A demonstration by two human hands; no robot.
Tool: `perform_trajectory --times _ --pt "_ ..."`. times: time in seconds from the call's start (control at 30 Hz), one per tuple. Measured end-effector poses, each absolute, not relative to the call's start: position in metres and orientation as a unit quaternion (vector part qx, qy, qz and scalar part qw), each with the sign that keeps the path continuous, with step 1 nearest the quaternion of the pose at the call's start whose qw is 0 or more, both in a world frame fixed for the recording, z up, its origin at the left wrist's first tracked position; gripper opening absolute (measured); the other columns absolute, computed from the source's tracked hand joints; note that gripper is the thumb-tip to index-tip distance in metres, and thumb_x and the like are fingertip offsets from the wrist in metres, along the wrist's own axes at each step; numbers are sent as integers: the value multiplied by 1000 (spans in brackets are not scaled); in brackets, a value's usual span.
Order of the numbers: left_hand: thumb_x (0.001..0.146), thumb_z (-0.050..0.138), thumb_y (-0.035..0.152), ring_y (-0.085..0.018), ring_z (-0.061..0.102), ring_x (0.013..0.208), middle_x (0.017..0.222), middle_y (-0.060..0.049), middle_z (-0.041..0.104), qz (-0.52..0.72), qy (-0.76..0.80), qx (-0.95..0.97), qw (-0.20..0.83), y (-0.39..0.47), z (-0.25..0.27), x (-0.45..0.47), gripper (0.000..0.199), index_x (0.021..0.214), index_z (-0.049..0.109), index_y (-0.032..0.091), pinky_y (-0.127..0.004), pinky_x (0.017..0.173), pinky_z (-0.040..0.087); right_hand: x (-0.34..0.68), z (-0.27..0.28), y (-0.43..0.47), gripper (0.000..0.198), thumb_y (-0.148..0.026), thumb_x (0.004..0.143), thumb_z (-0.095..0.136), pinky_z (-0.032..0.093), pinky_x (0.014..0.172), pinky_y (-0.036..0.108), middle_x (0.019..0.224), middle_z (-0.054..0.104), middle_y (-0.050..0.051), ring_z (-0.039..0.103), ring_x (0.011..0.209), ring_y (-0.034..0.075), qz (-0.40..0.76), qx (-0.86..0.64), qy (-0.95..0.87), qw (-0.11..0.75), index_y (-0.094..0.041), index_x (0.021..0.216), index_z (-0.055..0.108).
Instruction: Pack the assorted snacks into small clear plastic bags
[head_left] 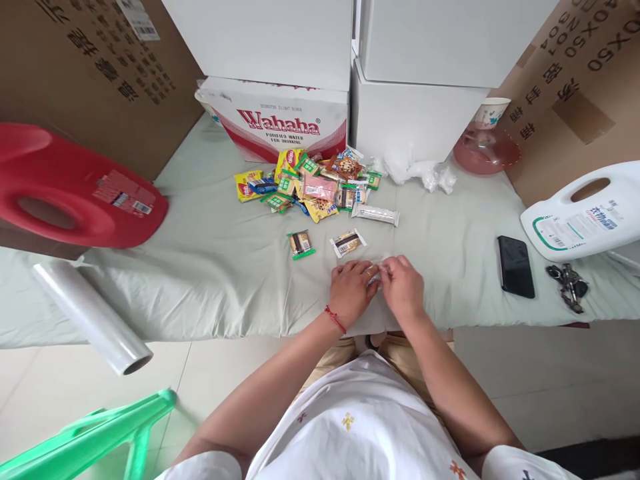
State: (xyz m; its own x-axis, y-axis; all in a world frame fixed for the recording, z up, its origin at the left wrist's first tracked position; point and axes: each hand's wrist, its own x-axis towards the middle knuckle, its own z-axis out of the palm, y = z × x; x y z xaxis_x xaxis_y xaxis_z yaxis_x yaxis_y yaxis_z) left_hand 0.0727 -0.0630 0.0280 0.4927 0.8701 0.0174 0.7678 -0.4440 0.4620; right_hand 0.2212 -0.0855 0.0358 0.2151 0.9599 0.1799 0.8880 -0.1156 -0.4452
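Near the table's front edge my two hands meet over a small piece of crinkled clear plastic [379, 267]. My left hand [350, 288], with a ring and a red cord bracelet, has its fingers bent down over the plastic's left side. In a pinch on its right side is my right hand [404, 285]. Most of the plastic hides under the fingers, so I cannot tell whether anything is inside. Just beyond lie a white-wrapped snack [349, 243] and a green-edged snack packet [301, 245]. Behind them is a heap of wrapped snacks [320, 189], with a white stick-shaped packet [376, 214] beside it.
A Wahaba-style printed water carton [280, 123] and white boxes [407, 113] stand behind. Crumpled plastic [415, 170] lies there too. Left: red jug [75, 187], film roll [93, 317], green stool [100, 433]. Right: phone [516, 267], keys [569, 287], white jug [585, 213], pink bowl [487, 153].
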Motion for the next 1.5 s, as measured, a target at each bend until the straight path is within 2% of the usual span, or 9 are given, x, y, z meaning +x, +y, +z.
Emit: perform_trajectory --times 0.27,0.37,0.53,0.6,0.93,1.13,1.23,1.37,1.5 --pt "97 58 32 -28 57 125 136 -6 68 212 481 819 230 -67 6 68 39 136 65 28 -49 100 43 205 8 -125 45 -22 105 40 52 87 36 121 60 15 56 110 27 40 -695 -693 189 -19 148 54" --pt "97 53 28 -27 54 132 140 -9 65 275 461 805 254 -68 5 62 45 141 61 23 -48 109 40 207 8 -132 49 -19 104 40 52 94 38 128 59 15 56 115 27 56 -687 -702 176 -21 152 50" --pt "105 38 33 -24 38 151 149 -3 61 287 298 883 222 -68 27 64 44 144 59 32 -55 128 1 204 15 -127 38 -22 104 44 52 92 37 122 65 15 59 110 26 103 -705 -686 148 -15 137 61" --pt "108 29 36 -22 41 151 150 -3 61 223 279 897 260 -63 34 67 48 149 54 32 -55 129 -3 204 15 -127 36 -22 104 42 50 95 39 125 65 16 58 113 27 92 -701 -693 145 -15 133 63" --pt "109 26 44 -24 48 143 154 -5 57 150 436 857 229 -54 15 77 49 149 52 31 -59 127 9 200 15 -172 55 -30 105 41 46 83 48 152 52 21 57 102 32 35 -664 -741 92 -18 159 39" --pt "103 42 55 -33 51 128 134 -12 65 130 459 866 152 -60 16 83 52 142 57 24 -52 109 33 250 39 -163 35 -32 106 44 52 94 43 140 65 13 63 115 27 206 -594 -757 178 -22 127 70" --pt "102 42 58 -34 53 117 125 -15 65 102 441 882 132 -58 15 81 55 137 59 20 -50 97 37 279 46 -133 32 -26 104 47 49 103 45 133 69 9 59 122 26 174 -581 -762 226 -24 125 70" --pt "100 41 64 -35 53 112 120 -17 64 88 428 892 119 -53 14 80 63 133 59 14 -50 92 37 290 46 -86 55 -18 94 59 42 111 51 151 54 13 43 138 31 159 -489 -850 113 -18 148 51" --pt "93 51 70 -35 54 109 113 -18 63 64 403 904 132 -46 19 82 67 124 62 12 -49 91 38 283 56 -56 46 -25 87 72 47 92 42 121 63 14 52 109 29 152 -466 -871 -13 -14 130 61"
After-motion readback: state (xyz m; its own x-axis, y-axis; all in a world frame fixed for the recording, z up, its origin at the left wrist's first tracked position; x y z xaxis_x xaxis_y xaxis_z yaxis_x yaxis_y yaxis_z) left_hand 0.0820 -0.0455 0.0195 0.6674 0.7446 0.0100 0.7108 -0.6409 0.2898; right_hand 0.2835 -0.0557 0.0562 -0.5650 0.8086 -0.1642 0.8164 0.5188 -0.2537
